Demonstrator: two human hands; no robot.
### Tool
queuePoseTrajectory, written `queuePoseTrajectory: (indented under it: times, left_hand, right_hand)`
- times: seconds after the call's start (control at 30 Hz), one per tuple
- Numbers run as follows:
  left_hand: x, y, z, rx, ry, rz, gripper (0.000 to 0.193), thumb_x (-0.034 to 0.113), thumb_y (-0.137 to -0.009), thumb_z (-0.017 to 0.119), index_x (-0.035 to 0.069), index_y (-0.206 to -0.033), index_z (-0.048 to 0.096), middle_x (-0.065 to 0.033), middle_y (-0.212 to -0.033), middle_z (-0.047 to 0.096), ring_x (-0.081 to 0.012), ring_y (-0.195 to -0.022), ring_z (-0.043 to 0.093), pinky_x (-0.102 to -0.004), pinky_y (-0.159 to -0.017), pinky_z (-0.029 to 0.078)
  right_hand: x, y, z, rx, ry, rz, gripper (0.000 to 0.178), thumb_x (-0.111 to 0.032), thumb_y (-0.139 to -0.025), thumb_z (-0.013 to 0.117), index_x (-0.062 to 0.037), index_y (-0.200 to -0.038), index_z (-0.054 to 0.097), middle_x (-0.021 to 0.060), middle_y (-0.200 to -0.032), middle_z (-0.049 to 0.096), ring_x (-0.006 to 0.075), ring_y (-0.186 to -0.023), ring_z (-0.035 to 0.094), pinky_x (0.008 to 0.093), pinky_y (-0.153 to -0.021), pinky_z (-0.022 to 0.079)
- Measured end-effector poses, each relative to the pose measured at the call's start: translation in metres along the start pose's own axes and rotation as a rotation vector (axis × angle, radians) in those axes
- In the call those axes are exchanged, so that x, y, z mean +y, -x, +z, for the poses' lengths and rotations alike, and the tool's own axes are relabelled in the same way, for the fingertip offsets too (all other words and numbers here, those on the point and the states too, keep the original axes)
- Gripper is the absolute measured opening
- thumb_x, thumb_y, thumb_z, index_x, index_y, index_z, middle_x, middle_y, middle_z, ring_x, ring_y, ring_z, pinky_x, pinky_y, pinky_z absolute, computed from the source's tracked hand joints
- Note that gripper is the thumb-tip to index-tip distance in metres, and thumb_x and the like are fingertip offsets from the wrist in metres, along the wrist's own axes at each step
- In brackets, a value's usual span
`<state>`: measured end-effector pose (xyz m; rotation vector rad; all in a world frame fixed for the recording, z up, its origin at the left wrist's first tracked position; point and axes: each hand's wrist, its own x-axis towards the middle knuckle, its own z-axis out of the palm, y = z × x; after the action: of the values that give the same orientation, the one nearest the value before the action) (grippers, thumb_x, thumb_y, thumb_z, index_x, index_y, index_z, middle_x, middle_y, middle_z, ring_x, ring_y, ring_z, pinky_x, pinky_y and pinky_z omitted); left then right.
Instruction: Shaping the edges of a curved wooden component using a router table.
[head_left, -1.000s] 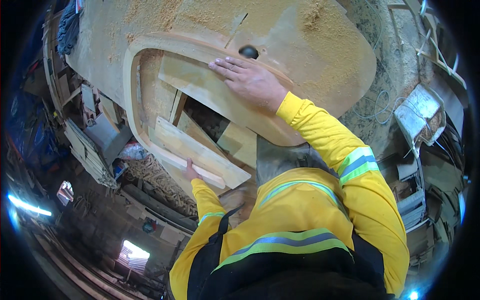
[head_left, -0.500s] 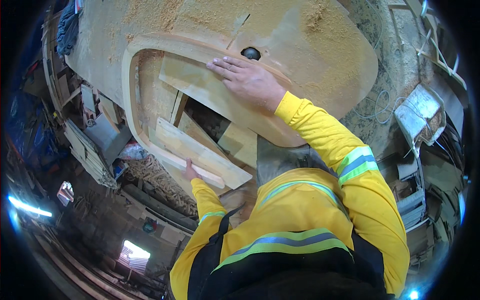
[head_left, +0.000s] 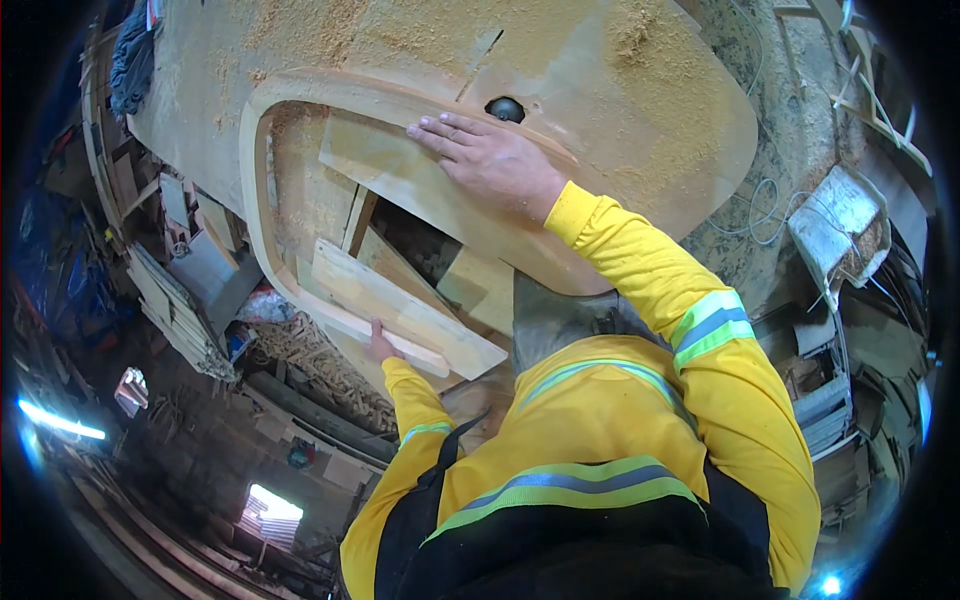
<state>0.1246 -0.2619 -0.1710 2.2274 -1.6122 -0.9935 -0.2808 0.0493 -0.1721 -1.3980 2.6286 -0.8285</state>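
A smooth, U-shaped wooden frame point(head_left: 252, 190) lies over a sawdust-covered wooden tabletop point(head_left: 660, 170). My left hand point(head_left: 382, 345) grips its near arm close to the end, thumb on top; the other fingers are hidden. Along the far arm rests my right hand point(head_left: 495, 165), palm down with fingers stretched out flat. Just beyond that hand, a round dark metal part point(head_left: 505, 108) shows in a hole in the tabletop. Between the frame's two arms lie a pale board point(head_left: 400, 300) and a dark gap in the surface.
Wood offcuts point(head_left: 180, 300) and a pile of shavings point(head_left: 325, 355) lie to the left below the table. On the right stands a white container point(head_left: 840, 225) with sawdust in it, near a loose pale cable point(head_left: 765, 215). Sawdust heaps cover the far tabletop.
The frame has shifted slightly to the left. My right hand has slid a little left with it, while my left hand stays nearly in place.
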Motion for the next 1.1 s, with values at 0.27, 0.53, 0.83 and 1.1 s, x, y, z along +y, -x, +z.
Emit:
queuePoseTrajectory:
  times: [0.27,0.53,0.83,1.1]
  left_hand:
    - [0.0,-0.002,0.007,0.13,0.018,0.02,0.065,0.019,-0.078,0.084,-0.02,-0.119,0.051,-0.0271,-0.111,0.065,-0.0349,-0.093,0.066,-0.0459,-0.086,0.057]
    - [-0.007,-0.028,-0.003,-0.016,0.005,-0.012,0.092,0.023,-0.077,0.084,-0.023,-0.138,0.032,-0.0292,-0.127,0.057,-0.0339,-0.106,0.06,-0.0446,-0.096,0.051]
    - [-0.012,-0.039,-0.004,0.01,0.023,0.006,0.08,0.023,-0.078,0.083,-0.024,-0.13,0.043,-0.0262,-0.122,0.061,-0.0315,-0.102,0.062,-0.042,-0.092,0.053]
    - [-0.01,-0.046,-0.007,-0.006,0.127,-0.045,0.066,0.02,-0.079,0.082,-0.02,-0.123,0.053,-0.0218,-0.115,0.066,-0.0292,-0.096,0.064,-0.0409,-0.087,0.054]
  right_hand:
    - [0.0,-0.007,0.0,-0.036,-0.005,-0.011,0.034,-0.015,-0.091,0.051,-0.0009,-0.118,0.067,0.0061,-0.155,0.043,0.0197,-0.142,0.041,0.0347,-0.123,0.028]
    - [-0.001,-0.014,0.001,-0.02,0.029,-0.014,0.034,-0.016,-0.093,0.051,-0.0022,-0.119,0.067,0.0049,-0.155,0.043,0.0188,-0.141,0.042,0.0339,-0.122,0.029]
    - [0.0,-0.022,0.011,0.052,0.005,-0.025,0.031,-0.015,-0.09,0.053,-0.0008,-0.11,0.07,0.0068,-0.152,0.046,0.0196,-0.138,0.046,0.0332,-0.12,0.032]
    - [-0.002,-0.03,0.013,0.115,-0.023,-0.037,0.027,-0.014,-0.086,0.055,0.0004,-0.098,0.073,0.0098,-0.149,0.05,0.0219,-0.137,0.048,0.0332,-0.12,0.032]
